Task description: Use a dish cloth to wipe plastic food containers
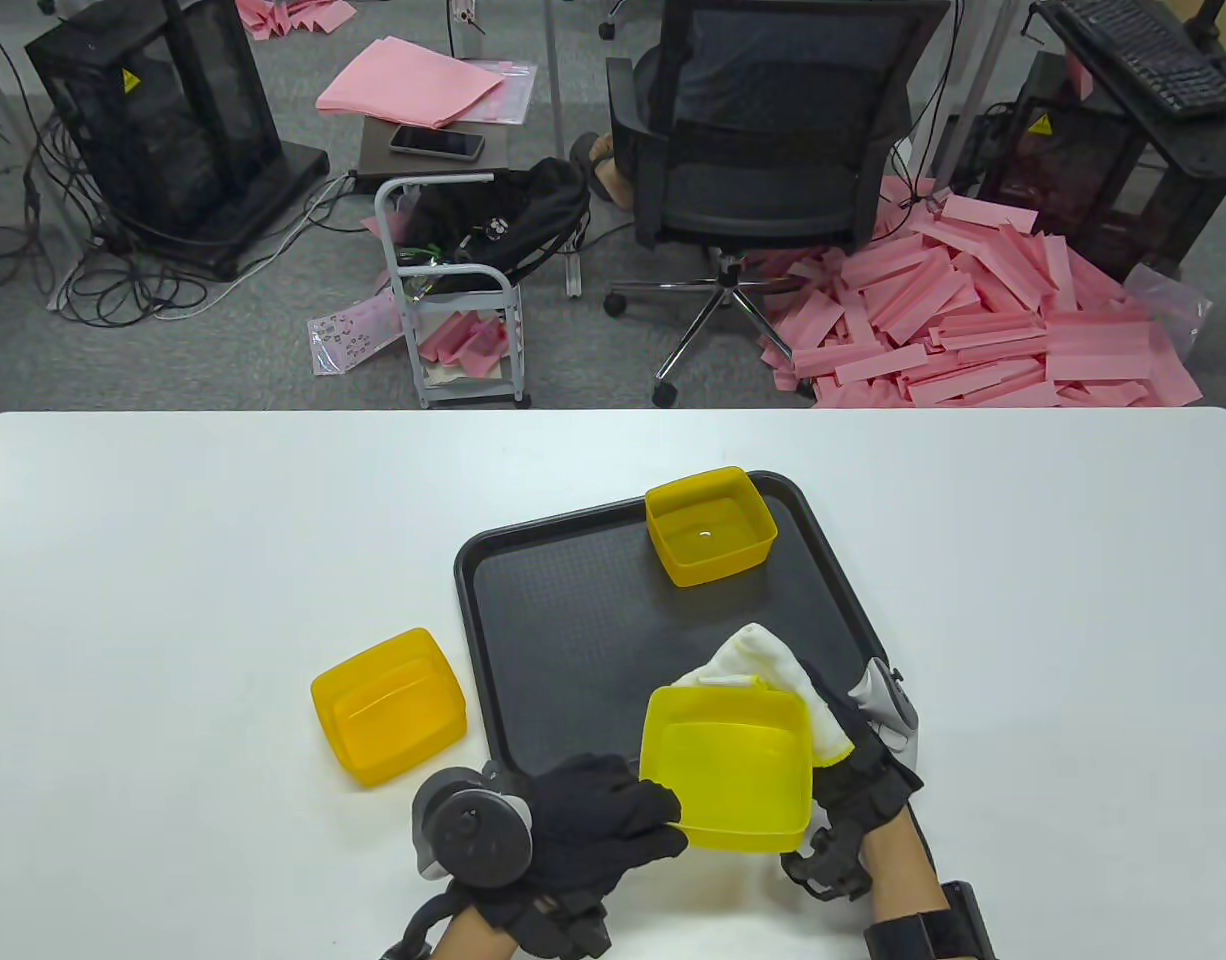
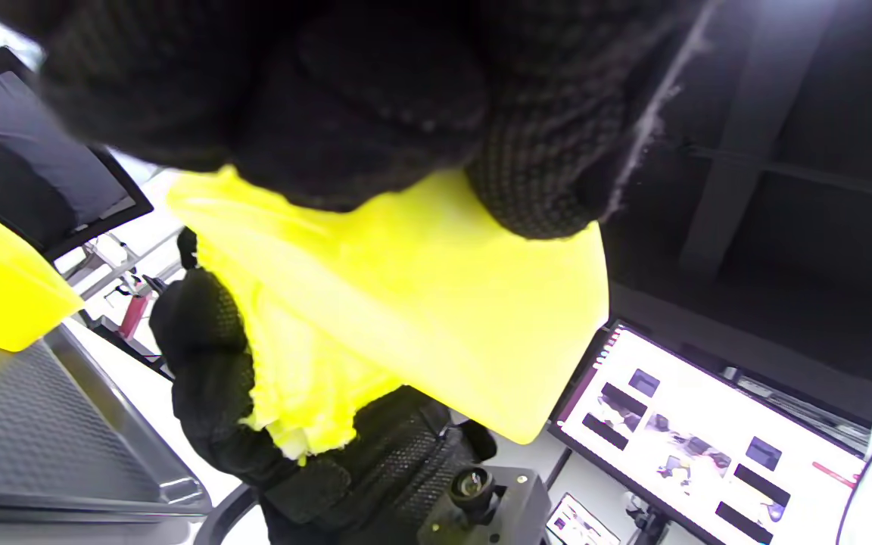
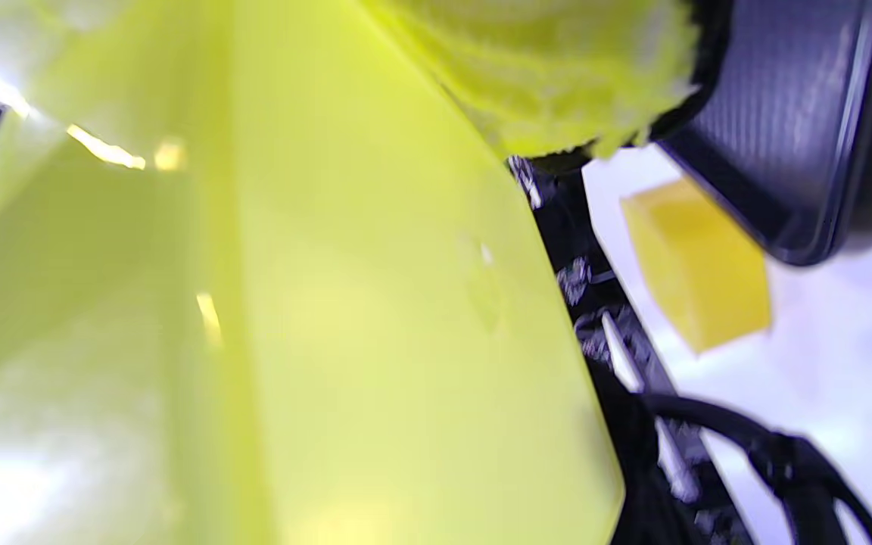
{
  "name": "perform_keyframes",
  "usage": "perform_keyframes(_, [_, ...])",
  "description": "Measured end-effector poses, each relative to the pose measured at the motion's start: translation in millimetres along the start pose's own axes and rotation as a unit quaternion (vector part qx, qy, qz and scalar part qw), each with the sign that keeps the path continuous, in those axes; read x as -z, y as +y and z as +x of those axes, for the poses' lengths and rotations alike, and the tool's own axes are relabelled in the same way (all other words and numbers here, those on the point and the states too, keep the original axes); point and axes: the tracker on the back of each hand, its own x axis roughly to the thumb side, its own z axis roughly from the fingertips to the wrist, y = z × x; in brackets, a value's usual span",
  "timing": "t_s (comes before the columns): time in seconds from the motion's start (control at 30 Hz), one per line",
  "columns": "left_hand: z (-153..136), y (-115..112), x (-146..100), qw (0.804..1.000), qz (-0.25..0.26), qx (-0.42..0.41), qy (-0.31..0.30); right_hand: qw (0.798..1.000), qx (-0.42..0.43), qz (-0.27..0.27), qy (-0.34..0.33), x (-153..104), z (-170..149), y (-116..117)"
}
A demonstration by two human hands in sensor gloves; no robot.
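My left hand (image 1: pixel 613 815) grips the near left edge of a yellow plastic container (image 1: pixel 725 765), holding it tilted above the front of the black tray (image 1: pixel 563 640). It fills the left wrist view (image 2: pixel 436 303) and the right wrist view (image 3: pixel 292 318). My right hand (image 1: pixel 853 750) holds a white dish cloth (image 1: pixel 773 670) against the container's far right side; the cloth (image 2: pixel 292 393) shows through the plastic. A second yellow container (image 1: pixel 710 525) stands upright at the tray's far side. A third, orange-yellow container (image 1: pixel 388 705) lies upside down on the white table (image 1: pixel 173 600), left of the tray.
The tray sits mid-table, slightly right of centre. Beyond the table's far edge are an office chair (image 1: pixel 763 150), a small cart (image 1: pixel 453 290) and pink foam strips (image 1: pixel 973 310) on the floor. A lit monitor (image 2: pixel 708 431) shows in the left wrist view.
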Motion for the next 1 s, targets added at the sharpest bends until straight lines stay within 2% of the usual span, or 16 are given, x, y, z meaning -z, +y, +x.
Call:
perform_keyframes(0.27, [6,0,1,0.999,0.006,-0.041,-0.020,0.995,0.091,0.047,-0.008,8,-15,14])
perform_keyframes(0.57, [4,-2,2,0.998,0.020,-0.065,-0.012,0.975,0.191,0.109,0.044,25,-48,51])
perform_keyframes(0.63, [3,2,2,0.997,0.033,-0.071,-0.010,0.972,0.206,0.103,0.050,29,-53,61])
perform_keyframes(0.73, [2,4,0,0.997,0.050,-0.060,-0.004,0.972,0.209,0.095,0.056,31,-58,64])
perform_keyframes(1.0, [-18,19,-7,0.990,0.120,0.052,0.054,0.977,0.199,0.057,0.057,31,-60,66])
